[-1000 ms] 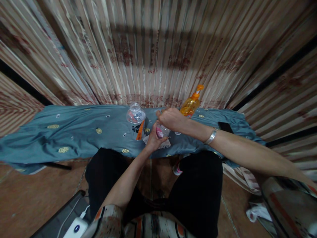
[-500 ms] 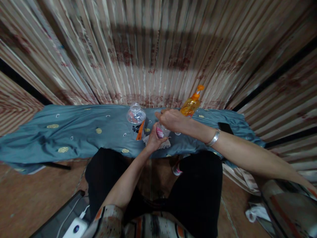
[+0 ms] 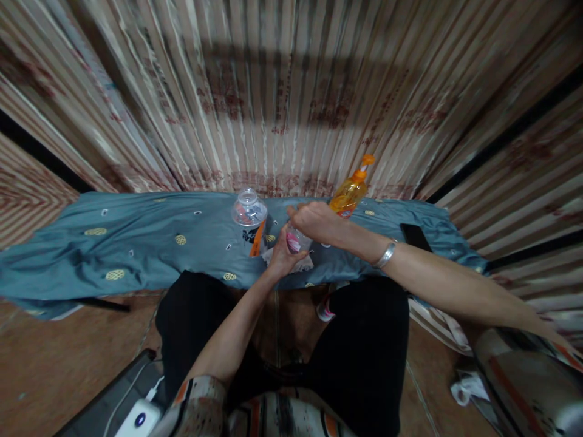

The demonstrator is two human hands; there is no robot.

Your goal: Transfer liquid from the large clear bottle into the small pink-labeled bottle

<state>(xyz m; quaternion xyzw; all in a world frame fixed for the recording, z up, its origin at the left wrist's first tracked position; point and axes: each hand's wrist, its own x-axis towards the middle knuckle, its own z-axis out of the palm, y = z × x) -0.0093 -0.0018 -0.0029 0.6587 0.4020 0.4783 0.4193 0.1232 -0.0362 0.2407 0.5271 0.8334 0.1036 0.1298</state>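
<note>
In the head view, my left hand is wrapped around a small clear bottle with a pink label, holding it upright on a pale cloth. My right hand is closed over the top of that bottle. Its fingers curl out of sight, so whatever they grip there is hidden. Just left of my hands stands a larger clear plastic bottle with an orange and black label. Behind my right hand is a pump bottle of orange liquid.
A low table under a teal patterned cloth runs across in front of my knees. A black phone lies toward its right end. Striped curtains hang close behind. At lower left, a white device has a cable plugged in.
My right wrist and forearm have shifted slightly left, with the hand still over the bottle's top. My left hand and the bottle stay nearly in place.
</note>
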